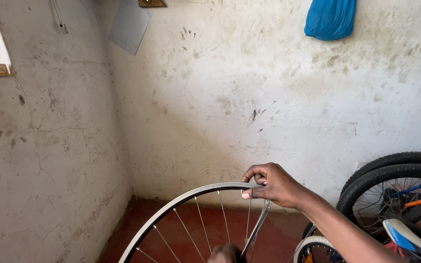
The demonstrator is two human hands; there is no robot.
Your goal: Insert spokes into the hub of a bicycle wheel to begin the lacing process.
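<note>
Here, a stained wall (269, 97) backs the corner, with bicycle tyres (391, 180) stacked at right. A bare wheel rim (191, 196) stands upright over the red floor (210, 224). The right hand (271, 185) is closed on the rim's top edge. The left hand (226, 254), mostly out of view, grips a metal lever (258, 226); closure not readable.
</note>
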